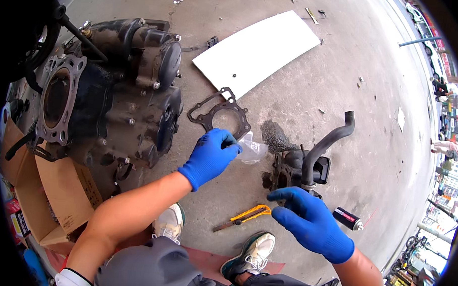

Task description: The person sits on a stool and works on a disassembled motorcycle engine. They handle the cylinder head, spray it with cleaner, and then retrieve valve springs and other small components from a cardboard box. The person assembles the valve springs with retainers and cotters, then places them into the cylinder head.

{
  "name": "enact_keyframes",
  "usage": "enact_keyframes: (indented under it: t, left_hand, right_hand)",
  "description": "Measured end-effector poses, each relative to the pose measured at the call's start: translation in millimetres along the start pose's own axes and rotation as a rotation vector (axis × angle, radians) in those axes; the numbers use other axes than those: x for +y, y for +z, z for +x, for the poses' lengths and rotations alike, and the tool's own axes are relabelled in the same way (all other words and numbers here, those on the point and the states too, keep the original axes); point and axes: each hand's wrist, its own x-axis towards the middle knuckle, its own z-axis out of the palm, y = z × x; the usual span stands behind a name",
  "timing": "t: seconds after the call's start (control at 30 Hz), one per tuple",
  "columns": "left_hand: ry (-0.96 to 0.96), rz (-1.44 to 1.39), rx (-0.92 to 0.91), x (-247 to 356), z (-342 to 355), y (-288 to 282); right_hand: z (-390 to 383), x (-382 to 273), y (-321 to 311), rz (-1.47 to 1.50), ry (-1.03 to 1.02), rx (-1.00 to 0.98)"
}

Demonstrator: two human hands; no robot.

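Stained concrete floor (371,128) carries a grimy engine (131,114). Right of the engine lies a white board (262,48); on its near side, an open cardboard box (66,193), contents hard to make out. Right of the engine, the left hand (211,155) is closed on a gasket (207,120); farther right, the right hand (309,221) is spread, holding nothing. Handling the gasket seems the step; the next move seems to call for keeping it unbent. A clear plastic bag (254,150), contents unclear, also lies right of the engine.

A dark, flat gasket (208,120) with a large round opening extends forward from the left hand (211,153).
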Motion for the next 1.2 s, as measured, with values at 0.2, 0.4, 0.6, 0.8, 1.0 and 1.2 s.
enact_keyframes:
  t: [0.2, 0.4, 0.6, 0.8, 1.0, 1.2]
  left_hand:
    - [-0.087, -0.61, -0.199, 52.9, -53.2, -59.3]
    - [-0.17, -0.777, -0.179, 51.7, -65.1, -84.7]
    - [-0.097, -1.004, -0.049, 51.6, -74.9, -72.1]
    - [-0.321, -1.566, -0.317, 37.6, -77.0, -31.4]
    - [0.202, -1.085, -0.415, 52.2, -57.5, -12.5]
    - [-0.315, -1.938, -0.679, 54.2, -60.8, -14.8]
  right_hand:
    - [37.2, 11.1, 29.0, -0.447, -0.263, 0.321]
    - [82.2, 6.8, 36.1, -0.165, -0.104, -0.078]
    - [72.8, -8.9, 40.0, -0.159, -0.07, -0.07]
    - [46.5, -18.0, 37.4, -0.309, -0.252, 0.327]
    - [18.4, -20.5, 49.8, -0.989, -0.863, 0.737]
    - [16.0, -0.7, 47.0, -1.128, -0.948, 0.679]
